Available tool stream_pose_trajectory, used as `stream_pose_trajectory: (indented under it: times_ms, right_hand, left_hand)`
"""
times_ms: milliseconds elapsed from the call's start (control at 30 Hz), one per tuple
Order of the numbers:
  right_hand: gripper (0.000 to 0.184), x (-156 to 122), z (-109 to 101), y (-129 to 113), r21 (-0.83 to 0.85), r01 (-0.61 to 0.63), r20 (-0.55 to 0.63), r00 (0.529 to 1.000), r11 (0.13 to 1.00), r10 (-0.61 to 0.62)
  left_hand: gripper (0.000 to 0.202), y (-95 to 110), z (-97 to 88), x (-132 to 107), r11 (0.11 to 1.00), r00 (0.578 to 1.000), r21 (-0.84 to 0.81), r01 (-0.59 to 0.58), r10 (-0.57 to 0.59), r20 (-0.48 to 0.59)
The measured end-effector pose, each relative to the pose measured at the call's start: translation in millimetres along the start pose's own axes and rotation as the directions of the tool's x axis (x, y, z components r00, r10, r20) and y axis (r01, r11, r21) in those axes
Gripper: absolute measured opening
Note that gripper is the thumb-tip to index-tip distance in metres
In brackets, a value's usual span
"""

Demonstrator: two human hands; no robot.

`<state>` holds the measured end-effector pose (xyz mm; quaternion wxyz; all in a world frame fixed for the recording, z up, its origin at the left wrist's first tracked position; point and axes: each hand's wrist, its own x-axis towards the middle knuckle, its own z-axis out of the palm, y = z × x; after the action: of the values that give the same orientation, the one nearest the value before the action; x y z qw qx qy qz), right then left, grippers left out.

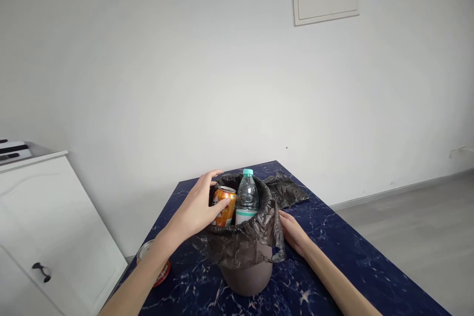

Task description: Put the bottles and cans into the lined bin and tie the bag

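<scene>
A brown trash bin [247, 276] lined with a black plastic bag [237, 249] stands upright on the table. Inside its mouth are an orange drink can [224, 211] and a clear plastic bottle [248, 195] with a teal cap, side by side. My left hand [202, 202] reaches over the left rim and is around the can, thumb across its front and fingers toward its far side. On the bin's right, my right hand [292, 231] rests against the bag and bin wall, its fingertips partly hidden by the bag.
Partly behind my left forearm lies a red can [163, 274] with a silver end [144, 249]. Loose bag plastic [285, 190] spreads behind the bin on the dark blue marbled table [314, 256]. A white cabinet [55, 227] stands left; the wall [222, 84] is behind.
</scene>
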<state>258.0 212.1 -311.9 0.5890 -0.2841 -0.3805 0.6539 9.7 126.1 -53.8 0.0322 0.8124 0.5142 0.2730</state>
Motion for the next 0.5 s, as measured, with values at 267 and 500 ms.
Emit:
stream_pose_trajectory:
  times_ms: [267,500]
  right_hand:
    - [0.041,-1,0,0,-0.011,0.005,-0.005,1.0,1.0,-0.005]
    - [0.039,0,-1,3,-0.014,0.016,-0.013,1.0,1.0,-0.016]
  left_hand:
    - [0.02,7,-3.6,0,0.996,0.994,0.054,-0.067,0.071,-0.084]
    - [0.025,16,-4.5,-2,0.999,0.997,0.032,-0.043,0.041,0.06]
